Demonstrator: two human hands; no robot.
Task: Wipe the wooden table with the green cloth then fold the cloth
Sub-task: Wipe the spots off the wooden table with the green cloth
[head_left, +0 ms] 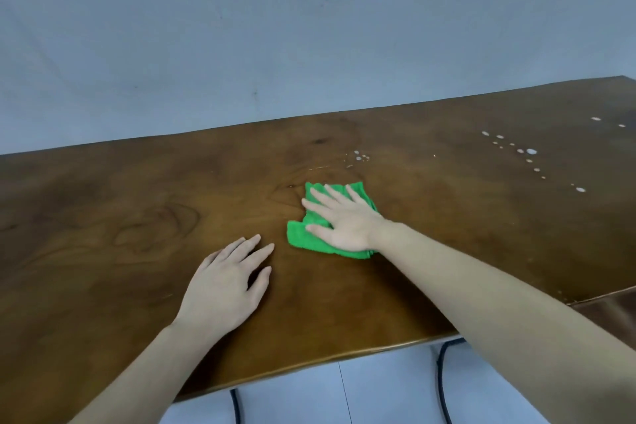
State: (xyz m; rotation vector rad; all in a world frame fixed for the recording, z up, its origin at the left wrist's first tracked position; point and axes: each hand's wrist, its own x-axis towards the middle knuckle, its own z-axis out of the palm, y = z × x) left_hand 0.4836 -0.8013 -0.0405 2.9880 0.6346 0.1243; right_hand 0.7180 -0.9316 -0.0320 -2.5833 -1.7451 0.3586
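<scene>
Green cloth (303, 237) mid-table (137, 217), bunched under flat right hand (344, 222), fingers straight, pressing. Left hand (225, 280) released, flat nearby. Soft, light, limp; pinch corners for folding.

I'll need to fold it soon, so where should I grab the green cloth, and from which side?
Probably the near-left corner of the cloth: it sticks out bare beside the right hand, which presses flat on the rest. The left hand, resting open on the table alongside, could pinch it from the left.
</scene>
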